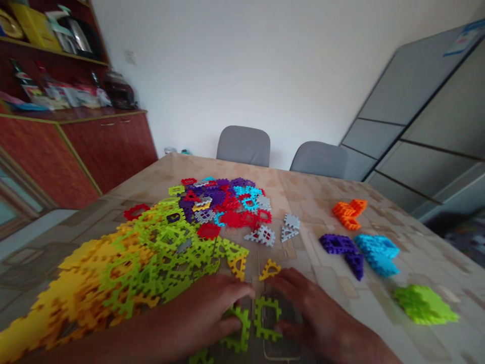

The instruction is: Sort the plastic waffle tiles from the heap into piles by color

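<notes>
Patterned tabletop (306,189) is spanning foregrd.; multicol. pile (178,242) is lying at 8 o'clock. R hand (314,313), 5 o'clock, is spreading wide; L hand (223,308), 6 o'clock, is curving, grip unclear. Lime block (424,303) is sitting at 4 o'clock. Sq. lime frame (267,333) & adj. lime pc. (244,333) are lying at 6 o'clock, by thumbs.
</notes>
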Available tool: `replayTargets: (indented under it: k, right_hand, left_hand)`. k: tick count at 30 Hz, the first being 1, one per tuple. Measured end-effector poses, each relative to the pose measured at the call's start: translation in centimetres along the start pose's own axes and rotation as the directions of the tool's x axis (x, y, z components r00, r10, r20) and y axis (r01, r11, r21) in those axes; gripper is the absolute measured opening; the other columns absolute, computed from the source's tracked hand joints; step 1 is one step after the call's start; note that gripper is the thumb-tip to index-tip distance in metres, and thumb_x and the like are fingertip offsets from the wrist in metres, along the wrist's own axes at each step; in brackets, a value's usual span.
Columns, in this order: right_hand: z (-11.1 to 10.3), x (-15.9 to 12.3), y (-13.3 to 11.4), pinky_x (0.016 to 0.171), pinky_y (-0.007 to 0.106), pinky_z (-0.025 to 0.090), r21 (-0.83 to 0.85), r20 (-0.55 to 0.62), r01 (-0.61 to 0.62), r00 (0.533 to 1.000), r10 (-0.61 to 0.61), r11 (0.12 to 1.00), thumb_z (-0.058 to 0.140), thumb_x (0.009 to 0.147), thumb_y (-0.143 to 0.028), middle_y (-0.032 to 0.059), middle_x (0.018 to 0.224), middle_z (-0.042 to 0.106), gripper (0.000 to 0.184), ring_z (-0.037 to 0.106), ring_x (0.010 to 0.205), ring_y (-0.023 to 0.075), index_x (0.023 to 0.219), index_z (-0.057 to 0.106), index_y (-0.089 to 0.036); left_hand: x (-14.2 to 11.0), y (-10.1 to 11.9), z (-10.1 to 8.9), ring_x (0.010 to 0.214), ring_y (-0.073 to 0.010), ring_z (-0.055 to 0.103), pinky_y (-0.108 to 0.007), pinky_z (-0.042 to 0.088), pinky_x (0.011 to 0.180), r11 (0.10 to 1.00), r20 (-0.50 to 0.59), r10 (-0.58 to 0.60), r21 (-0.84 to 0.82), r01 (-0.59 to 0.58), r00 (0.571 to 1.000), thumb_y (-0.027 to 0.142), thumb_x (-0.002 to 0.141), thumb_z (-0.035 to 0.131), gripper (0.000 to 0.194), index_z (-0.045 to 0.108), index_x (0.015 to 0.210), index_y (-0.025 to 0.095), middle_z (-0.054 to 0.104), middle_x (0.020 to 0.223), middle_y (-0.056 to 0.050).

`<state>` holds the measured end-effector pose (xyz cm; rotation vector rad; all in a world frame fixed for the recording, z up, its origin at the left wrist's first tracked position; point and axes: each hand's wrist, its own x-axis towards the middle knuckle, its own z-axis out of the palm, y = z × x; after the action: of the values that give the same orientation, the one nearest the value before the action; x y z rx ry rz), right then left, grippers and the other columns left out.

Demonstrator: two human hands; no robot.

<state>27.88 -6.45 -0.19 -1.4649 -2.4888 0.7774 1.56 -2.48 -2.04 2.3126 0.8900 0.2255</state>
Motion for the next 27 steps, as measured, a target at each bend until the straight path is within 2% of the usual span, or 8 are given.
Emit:
replayTargets:
  k: [3, 6, 10, 14, 18, 22, 24, 27]
  right_hand:
    - [0.7, 0.1, -0.8, 0.113, 0.042, 0.038, -0.001, 0.082, -0.043, 0.996, 0.043, 0.999, 0.084, 0.071, -0.025, 0.0111, 0.145, 0.054, 0.082, 0.048, 0.132, 0.0301, 0.146, 0.05, -0.022]
    - [1.4, 0.2, -1.1, 0.112, 0.041, 0.039, -0.014, 0.053, -0.078, 0.996, 0.078, 0.997, 0.08, 0.074, -0.025, 0.0104, 0.141, 0.057, 0.07, 0.051, 0.128, 0.0295, 0.139, 0.056, -0.021]
    - [1.8, 0.3, -0.9, 0.106, 0.045, 0.045, -0.063, -0.024, -0.2, 0.98, 0.199, 0.978, 0.079, 0.075, -0.027, 0.0129, 0.136, 0.06, 0.067, 0.057, 0.122, 0.0327, 0.138, 0.057, -0.019]
    - [1.5, 0.1, -0.9, 0.099, 0.049, 0.049, -0.097, -0.067, -0.301, 0.953, 0.296, 0.948, 0.078, 0.077, -0.031, 0.015, 0.128, 0.066, 0.058, 0.063, 0.112, 0.0348, 0.13, 0.062, -0.017]
    - [0.6, -0.8, -0.3, 0.099, 0.045, 0.049, -0.034, -0.064, -0.2, 0.978, 0.197, 0.979, 0.068, 0.088, -0.034, 0.0135, 0.127, 0.067, 0.045, 0.064, 0.113, 0.0311, 0.131, 0.063, -0.019]
    - [0.0, -1.5, 0.8, 0.104, 0.042, 0.046, 0.035, 0.007, -0.061, 0.998, 0.06, 0.998, 0.076, 0.083, -0.034, 0.0115, 0.135, 0.062, 0.06, 0.057, 0.124, 0.03, 0.139, 0.057, -0.023]
    - [0.2, -1.5, 1.2, 0.105, 0.043, 0.046, 0.034, 0.032, -0.041, 0.999, 0.04, 0.999, 0.083, 0.075, -0.034, 0.0105, 0.137, 0.06, 0.073, 0.055, 0.125, 0.0312, 0.142, 0.054, -0.026]
    - [0.6, -1.2, 1.2, 0.108, 0.044, 0.043, 0.014, 0.027, -0.049, 0.998, 0.049, 0.999, 0.085, 0.073, -0.031, 0.0113, 0.139, 0.057, 0.078, 0.052, 0.128, 0.032, 0.143, 0.053, -0.025]
  left_hand:
    - [0.4, -0.2, 0.2, 0.12, -0.0237, 0.061, -0.034, 0.046, 0.102, 1.0, -0.011, -0.011, -0.017, 0.01, 1.0, 0.009, 0.084, 0.068, 0.055, 0.058, 0.133, 0.034, 0.066, 0.131, -0.001]
    - [0.2, 0.3, -0.1, 0.125, -0.0276, 0.058, -0.039, 0.045, 0.106, 0.998, 0.029, -0.051, 0.023, 0.051, 0.998, 0.015, 0.085, 0.071, 0.052, 0.06, 0.133, 0.032, 0.064, 0.136, -0.003]
    - [-0.2, 1.9, -0.9, 0.126, -0.0356, 0.055, -0.048, 0.044, 0.107, 0.993, 0.083, -0.014, 0.119, 0.004, 0.996, 0.03, 0.073, 0.087, 0.063, 0.063, 0.13, 0.028, 0.062, 0.139, -0.007]
    - [-0.3, 2.7, -1.1, 0.121, -0.0311, 0.058, -0.045, 0.044, 0.107, 0.982, 0.134, 0.088, 0.157, -0.109, 0.987, 0.02, 0.079, 0.08, 0.042, 0.066, 0.118, 0.027, 0.067, 0.128, -0.004]
    - [-0.4, 1.8, -0.2, 0.124, -0.0249, 0.057, -0.038, 0.042, 0.11, 0.975, 0.142, 0.192, 0.08, -0.205, 0.971, 0.007, 0.083, 0.068, 0.058, 0.057, 0.132, 0.034, 0.064, 0.134, 0.001]
    - [-0.8, 0.6, 0.6, 0.136, -0.0212, 0.05, -0.034, 0.04, 0.114, 0.981, 0.083, 0.19, 0.028, -0.192, 0.978, -0.003, 0.081, 0.056, 0.085, 0.037, 0.15, 0.043, 0.052, 0.15, 0.004]
    - [-0.9, 0.3, 0.5, 0.139, -0.0236, 0.047, -0.038, 0.039, 0.116, 0.99, 0.035, 0.14, 0.006, -0.14, 0.99, 0.0, 0.08, 0.057, 0.088, 0.033, 0.152, 0.043, 0.047, 0.155, 0.003]
    - [-0.7, 0.4, 0.3, 0.142, -0.0321, 0.043, -0.047, 0.039, 0.117, 0.999, 0.028, 0.045, 0.008, -0.045, 0.999, 0.015, 0.078, 0.073, 0.086, 0.037, 0.152, 0.037, 0.044, 0.157, -0.003]
